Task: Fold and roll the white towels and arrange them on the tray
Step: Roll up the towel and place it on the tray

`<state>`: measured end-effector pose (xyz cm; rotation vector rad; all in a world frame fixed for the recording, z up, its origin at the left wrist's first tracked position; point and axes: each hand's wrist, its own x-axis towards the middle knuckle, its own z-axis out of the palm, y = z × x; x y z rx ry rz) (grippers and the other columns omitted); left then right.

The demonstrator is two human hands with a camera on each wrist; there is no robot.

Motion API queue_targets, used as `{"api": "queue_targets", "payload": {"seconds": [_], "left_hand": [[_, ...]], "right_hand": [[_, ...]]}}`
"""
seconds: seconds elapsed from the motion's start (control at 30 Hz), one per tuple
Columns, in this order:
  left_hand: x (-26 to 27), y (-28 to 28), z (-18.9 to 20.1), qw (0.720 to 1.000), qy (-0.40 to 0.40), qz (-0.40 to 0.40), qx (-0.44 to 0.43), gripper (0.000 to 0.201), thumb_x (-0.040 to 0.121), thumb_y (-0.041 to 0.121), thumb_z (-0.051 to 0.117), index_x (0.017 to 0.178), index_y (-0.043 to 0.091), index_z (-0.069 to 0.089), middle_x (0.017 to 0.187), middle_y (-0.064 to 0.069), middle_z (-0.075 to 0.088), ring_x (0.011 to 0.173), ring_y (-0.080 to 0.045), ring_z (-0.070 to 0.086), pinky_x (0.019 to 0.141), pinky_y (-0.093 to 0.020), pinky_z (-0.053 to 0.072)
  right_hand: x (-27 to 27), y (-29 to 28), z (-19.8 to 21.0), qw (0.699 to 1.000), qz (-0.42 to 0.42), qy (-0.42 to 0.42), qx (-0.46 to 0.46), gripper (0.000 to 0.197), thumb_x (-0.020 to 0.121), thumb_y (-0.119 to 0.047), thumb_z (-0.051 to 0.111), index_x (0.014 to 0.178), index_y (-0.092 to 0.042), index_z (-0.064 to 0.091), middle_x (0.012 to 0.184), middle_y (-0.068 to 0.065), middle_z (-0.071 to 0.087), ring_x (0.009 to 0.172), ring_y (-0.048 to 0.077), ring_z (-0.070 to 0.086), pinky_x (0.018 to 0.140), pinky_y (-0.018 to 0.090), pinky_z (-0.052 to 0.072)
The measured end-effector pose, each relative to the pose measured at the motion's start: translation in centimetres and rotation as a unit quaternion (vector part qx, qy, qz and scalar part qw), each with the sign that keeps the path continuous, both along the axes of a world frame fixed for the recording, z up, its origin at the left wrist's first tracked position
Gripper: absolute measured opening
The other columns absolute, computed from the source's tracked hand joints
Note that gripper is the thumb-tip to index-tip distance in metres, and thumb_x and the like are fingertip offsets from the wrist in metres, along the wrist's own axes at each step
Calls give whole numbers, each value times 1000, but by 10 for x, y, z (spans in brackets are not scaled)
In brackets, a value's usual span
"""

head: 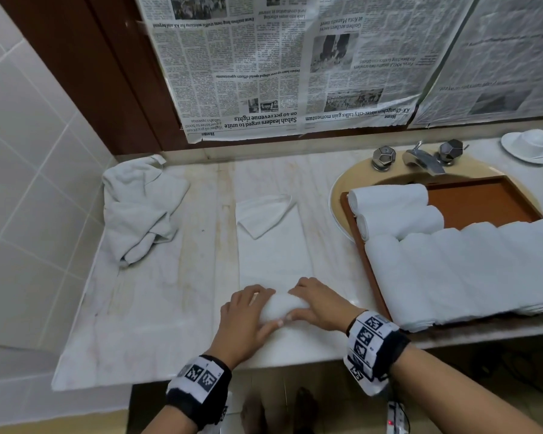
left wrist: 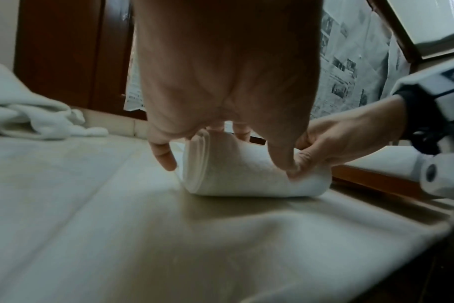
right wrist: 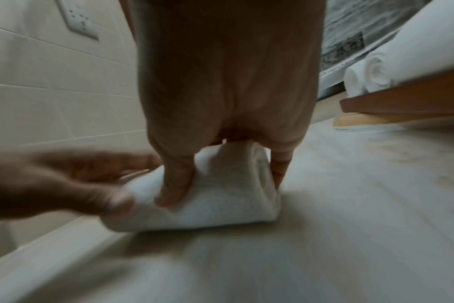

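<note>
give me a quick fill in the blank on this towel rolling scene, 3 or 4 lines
1. Both hands, the left hand and the right hand, grip the same half-rolled ____.
2. The wooden tray rests over the ____.
3. A crumpled towel lies near the counter's ____ end, by the tiled wall.
4. The wall behind the faucet is covered with sheets of ____.

Missing words: towel; sink; left; newspaper
</note>
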<state>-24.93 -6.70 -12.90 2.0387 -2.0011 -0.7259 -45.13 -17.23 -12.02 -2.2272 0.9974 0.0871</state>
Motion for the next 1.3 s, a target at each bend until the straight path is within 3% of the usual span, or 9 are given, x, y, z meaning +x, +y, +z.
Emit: {"api": "queue_targets", "payload": {"seconds": [0.2,0.3,0.43,0.6,0.73,0.8,0.97,1.07,1.3], "left_hand": [[9,-2,0,998,-3,-13,62,64,89,75,41,144,42,40,138,15,44,127,-14,38,100,-37,33],[13,-11,4,992,31,-3,120,80,77,86,35,142,40,45,133,12,49,124,-15,43,102,-41,36],[13,-13,1,991,57,16,122,96,68,90,26,145,35,43,139,9,46,128,-16,42,104,-42,36],[2,-2,2,998,-51,12,41,73,90,75,36,150,33,34,149,8,32,133,-18,37,107,-41,31],[-6,3,-2,997,-66,2,-50,71,83,75,40,140,32,49,132,5,52,120,-22,51,95,-43,39],[-4,2,-4,997,-49,1,-52,74,80,77,37,138,33,52,127,7,56,119,-20,52,94,-41,39],[6,-14,1,998,29,35,53,73,81,80,44,138,36,50,127,10,54,121,-15,45,100,-37,35],[8,-22,6,994,49,40,91,70,81,79,47,135,35,51,125,7,54,120,-18,47,98,-41,39],[1,-8,2,999,-48,2,16,85,76,80,34,150,37,32,145,10,36,133,-18,32,104,-40,31]], "right_hand": [[-8,-3,9,997,-6,6,81,45,91,-57,58,117,-20,64,101,-8,49,111,19,45,88,27,29],[-7,11,2,993,-39,8,-107,63,91,-69,40,124,-19,57,116,0,56,110,24,51,89,35,40],[-1,29,-13,952,5,-17,-307,49,97,-57,39,112,-17,63,109,2,61,95,24,59,78,39,49],[-1,12,-6,988,19,15,-151,85,86,-80,13,120,-19,61,113,-1,60,104,20,55,90,36,42],[3,-5,-4,996,-66,-44,30,57,91,-71,42,96,-18,65,97,-3,64,95,19,58,90,40,44],[4,-1,-7,990,-121,-68,30,42,94,-59,52,99,-20,65,98,-8,66,93,15,60,91,39,46],[-2,37,-15,960,-49,-40,-272,42,94,-45,42,123,-20,60,117,-1,61,103,21,60,86,39,49],[-13,36,-21,971,6,-38,-235,62,87,-51,50,140,-20,47,136,2,53,122,23,53,96,40,47],[-3,-13,1,999,14,12,27,57,91,-44,65,143,-28,49,136,-2,52,126,18,44,106,35,33]]}}
